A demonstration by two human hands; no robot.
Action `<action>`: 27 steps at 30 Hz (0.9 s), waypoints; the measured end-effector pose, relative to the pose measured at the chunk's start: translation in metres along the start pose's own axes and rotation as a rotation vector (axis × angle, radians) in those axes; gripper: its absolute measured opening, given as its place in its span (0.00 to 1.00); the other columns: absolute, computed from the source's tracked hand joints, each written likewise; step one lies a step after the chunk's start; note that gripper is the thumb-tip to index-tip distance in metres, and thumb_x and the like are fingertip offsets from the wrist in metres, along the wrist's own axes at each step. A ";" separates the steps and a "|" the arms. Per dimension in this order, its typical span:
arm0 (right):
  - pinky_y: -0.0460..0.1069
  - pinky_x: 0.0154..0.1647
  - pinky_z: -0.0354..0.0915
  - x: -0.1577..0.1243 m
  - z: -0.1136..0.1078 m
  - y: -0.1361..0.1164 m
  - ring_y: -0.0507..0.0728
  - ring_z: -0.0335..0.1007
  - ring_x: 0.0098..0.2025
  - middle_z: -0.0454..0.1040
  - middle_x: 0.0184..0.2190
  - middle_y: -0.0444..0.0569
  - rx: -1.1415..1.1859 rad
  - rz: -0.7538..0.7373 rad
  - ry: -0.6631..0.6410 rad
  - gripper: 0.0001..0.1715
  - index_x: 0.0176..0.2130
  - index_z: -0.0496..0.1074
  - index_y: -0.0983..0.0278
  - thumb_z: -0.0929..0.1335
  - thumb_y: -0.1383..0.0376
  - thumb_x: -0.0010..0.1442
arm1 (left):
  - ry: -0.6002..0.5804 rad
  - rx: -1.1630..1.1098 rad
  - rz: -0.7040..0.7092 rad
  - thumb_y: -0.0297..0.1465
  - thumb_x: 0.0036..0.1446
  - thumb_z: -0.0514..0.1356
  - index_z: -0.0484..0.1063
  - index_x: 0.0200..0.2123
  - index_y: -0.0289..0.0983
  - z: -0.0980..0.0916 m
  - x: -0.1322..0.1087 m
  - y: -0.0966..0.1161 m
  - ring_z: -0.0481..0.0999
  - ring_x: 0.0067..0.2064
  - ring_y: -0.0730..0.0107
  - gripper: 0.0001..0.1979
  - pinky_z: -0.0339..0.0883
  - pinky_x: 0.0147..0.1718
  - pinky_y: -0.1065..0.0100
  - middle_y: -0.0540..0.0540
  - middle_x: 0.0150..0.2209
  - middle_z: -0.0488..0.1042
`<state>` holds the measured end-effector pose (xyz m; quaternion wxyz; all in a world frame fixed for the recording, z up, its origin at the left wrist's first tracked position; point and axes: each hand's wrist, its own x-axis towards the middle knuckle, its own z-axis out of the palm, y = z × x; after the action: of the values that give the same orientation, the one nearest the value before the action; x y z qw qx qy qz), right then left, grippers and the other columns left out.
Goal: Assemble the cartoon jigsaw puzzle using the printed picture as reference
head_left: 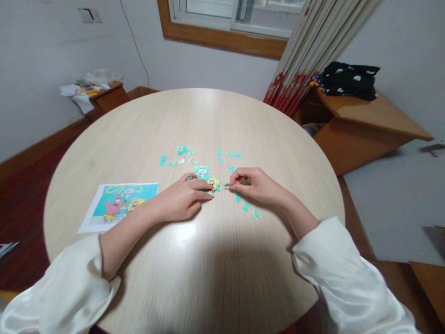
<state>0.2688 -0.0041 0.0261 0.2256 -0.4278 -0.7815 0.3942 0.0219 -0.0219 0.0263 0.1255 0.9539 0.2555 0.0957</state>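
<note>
On the round counter (208, 120), the left hand (182, 197) rests with fingers spread on the partly joined puzzle (202, 173). Just beside it, the right hand (255, 185) pinches 1 puzzle piece (226, 185) between thumb and fingertips, near loose pieces (246, 207).

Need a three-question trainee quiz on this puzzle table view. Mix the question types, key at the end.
1. Multiple choice: what does the grip of the right hand hold?
A) a pen
B) a small puzzle piece
C) scissors

2. True or false: the printed picture lies closer to the left hand than to the right hand.

3. Short answer: which hand has its fingers on the joined puzzle section?

Key:
1. B, pinched at the fingertips.
2. True; it lies on the left side of the table.
3. The left hand.
</note>
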 end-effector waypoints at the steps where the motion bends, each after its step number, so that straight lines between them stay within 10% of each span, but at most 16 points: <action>1: 0.48 0.32 0.59 0.000 0.004 -0.003 0.51 0.63 0.29 0.70 0.27 0.45 0.038 -0.003 0.002 0.07 0.30 0.71 0.65 0.68 0.63 0.57 | 0.001 -0.002 0.002 0.20 0.54 0.49 0.77 0.40 0.37 0.000 0.000 0.000 0.71 0.55 0.59 0.18 0.57 0.55 0.53 0.41 0.52 0.75; 11: 0.48 0.31 0.56 0.005 0.023 -0.010 0.50 0.59 0.27 0.68 0.24 0.43 0.062 -0.014 -0.068 0.07 0.29 0.72 0.65 0.66 0.65 0.56 | 0.010 -0.016 0.011 0.20 0.53 0.49 0.77 0.40 0.36 0.003 0.000 0.000 0.72 0.53 0.57 0.19 0.56 0.56 0.51 0.39 0.51 0.75; 27: 0.48 0.28 0.56 0.002 -0.038 0.041 0.51 0.61 0.25 0.69 0.22 0.45 -0.017 0.223 0.051 0.13 0.29 0.74 0.66 0.71 0.57 0.49 | 0.004 0.002 0.010 0.20 0.54 0.50 0.76 0.43 0.36 0.002 -0.001 -0.002 0.72 0.55 0.57 0.19 0.61 0.55 0.52 0.39 0.54 0.74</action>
<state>0.3136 0.0268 0.0153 0.1965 -0.5241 -0.7262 0.3992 0.0204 -0.0216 0.0235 0.1234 0.9551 0.2509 0.0977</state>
